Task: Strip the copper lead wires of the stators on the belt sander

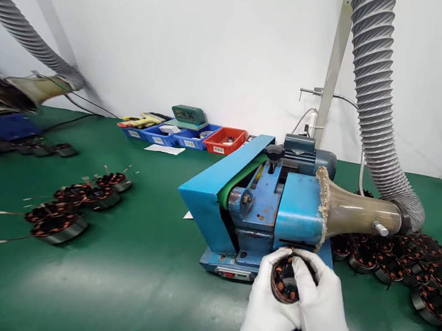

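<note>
Both my hands wear white gloves and hold one motor stator (284, 289), a ring with copper windings and a dark inner rim. My left hand (271, 309) grips its left side and underside. On the right, my right hand (321, 301) is closed round the other side, its thumb reaching into the ring. The stator's far edge is right at the front of the blue belt grinding machine (301, 207), below its hood; whether it touches cannot be made out. A green belt (239, 180) shows at the machine's left.
Stators (390, 266) crowd the table on the right, and several more (60, 226) with wire leads lie on the left. A grey duct hose (372, 72) joins the machine's funnel (361, 214). Blue bins (191, 141), a red bin (225, 141) and a clock (188, 115) stand at the back.
</note>
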The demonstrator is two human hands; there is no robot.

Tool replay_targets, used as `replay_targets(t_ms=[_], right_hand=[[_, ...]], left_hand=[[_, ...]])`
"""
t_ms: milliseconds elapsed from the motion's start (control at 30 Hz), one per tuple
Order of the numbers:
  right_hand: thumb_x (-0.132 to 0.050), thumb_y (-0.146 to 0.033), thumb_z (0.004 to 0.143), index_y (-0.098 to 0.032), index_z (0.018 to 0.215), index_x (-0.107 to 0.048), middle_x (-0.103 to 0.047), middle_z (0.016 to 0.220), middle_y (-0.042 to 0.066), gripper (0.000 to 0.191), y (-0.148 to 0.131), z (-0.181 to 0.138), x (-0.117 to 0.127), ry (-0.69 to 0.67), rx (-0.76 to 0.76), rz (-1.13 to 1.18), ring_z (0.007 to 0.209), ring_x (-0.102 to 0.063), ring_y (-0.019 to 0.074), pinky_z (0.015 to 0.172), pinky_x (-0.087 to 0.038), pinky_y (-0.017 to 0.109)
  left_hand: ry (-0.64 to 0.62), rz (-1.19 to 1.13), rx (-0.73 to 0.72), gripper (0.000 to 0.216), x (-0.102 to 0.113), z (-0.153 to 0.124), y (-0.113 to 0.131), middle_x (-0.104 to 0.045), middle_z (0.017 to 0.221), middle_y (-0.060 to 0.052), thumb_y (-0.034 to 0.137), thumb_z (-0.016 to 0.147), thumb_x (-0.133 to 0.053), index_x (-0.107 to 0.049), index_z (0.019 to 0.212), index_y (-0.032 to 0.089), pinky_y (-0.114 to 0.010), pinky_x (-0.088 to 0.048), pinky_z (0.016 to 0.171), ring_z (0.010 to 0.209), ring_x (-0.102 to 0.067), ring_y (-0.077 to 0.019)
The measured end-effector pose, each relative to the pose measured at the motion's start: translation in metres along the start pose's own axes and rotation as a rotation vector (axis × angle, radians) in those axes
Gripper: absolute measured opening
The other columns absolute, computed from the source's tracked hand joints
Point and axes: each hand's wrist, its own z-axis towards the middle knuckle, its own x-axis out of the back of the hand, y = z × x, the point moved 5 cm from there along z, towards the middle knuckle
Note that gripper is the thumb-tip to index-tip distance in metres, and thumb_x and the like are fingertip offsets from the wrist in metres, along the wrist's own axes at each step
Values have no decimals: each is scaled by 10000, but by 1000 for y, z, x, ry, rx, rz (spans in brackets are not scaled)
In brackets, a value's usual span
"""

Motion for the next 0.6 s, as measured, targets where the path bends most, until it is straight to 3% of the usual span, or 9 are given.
replay_targets(t_ms=[233, 433, 600], right_hand=[[-489, -332, 873, -183, 866, -736, -765, 835, 98, 288, -10, 9, 5, 1, 1, -77, 840, -705, 272, 775, -546, 378], [-498, -307, 855, -174, 807, -721, -761, 815, 105, 264, -17, 14, 10, 51, 10, -124, 807, -700, 271, 764, -545, 378], [-501, -347, 869, -199, 908, -726, -762, 917, 102, 272, -10, -22, 11, 26, -11, -55, 877, -698, 271, 796, -546, 366]], left_hand=[[-21, 39, -66, 410, -8, -1, 14, -740, 869, -43, 155, 483, -800, -605, 838, 219, -372, -570, 773, 825, -709, -245], [-43, 62, -55, 496, -15, -1, 17, -728, 927, -69, 189, 439, -819, -574, 870, 210, -399, -553, 832, 883, -698, -267], [-103, 126, -72, 610, 2, -27, 13, -702, 1004, -41, 176, 382, -874, -622, 934, 245, -408, -526, 886, 982, -659, -295]])
